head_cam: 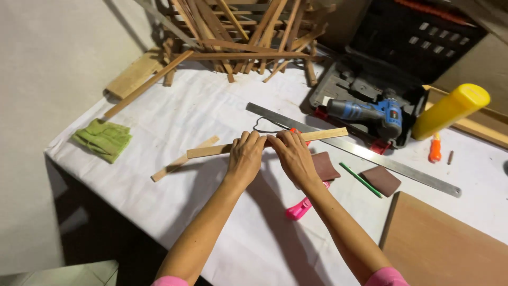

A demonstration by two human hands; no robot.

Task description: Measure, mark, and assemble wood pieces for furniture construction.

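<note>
**Head view: both hands on a wooden strip**

Head camera looks down on our two hands, set side by side on a long wooden strip (317, 135) that lies across the white-covered table (254, 249). Our left hand (245, 156) curls over the strip from above, fingers bent down onto it. Our right hand (294, 156) does the same just beside it, the two hands nearly touching. Both are closed on the strip, which runs from left of our left hand out past our right hand to the right.

A second, shorter wooden strip (182, 160) lies at a slant to the left, near the end of the first. Behind the hands a long steel ruler (381, 159) crosses the table diagonally. Two brown sanding pieces (381, 180) sit to the right of our right hand, with a green pencil (360, 180) between them. A pink clamp (297, 209) shows beneath our right forearm.

Farther back, a blue cordless drill (370, 112) rests in its open black case (418, 47), beside a yellow bottle (450, 110). A heap of wooden slats (243, 37) fills the far end of the table, and a folded green cloth (103, 139) lies at the left edge.
</note>
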